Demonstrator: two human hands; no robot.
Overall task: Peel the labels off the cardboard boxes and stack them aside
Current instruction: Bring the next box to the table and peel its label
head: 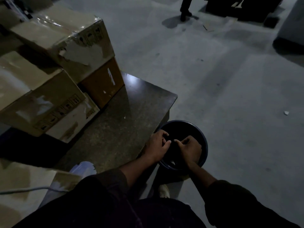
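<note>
Now both hands hover over the bucket [204, 140] at five o'clock: left hand [158, 143] and right hand [190, 148] curled, fingertips rubbing; whether scraps cling, I cannot tell—best flick them in.

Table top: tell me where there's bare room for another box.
The table is bare between the stacked boxes and its right edge by the bucket. The left side is crowded with boxes. Both hands are over the bucket.
</note>
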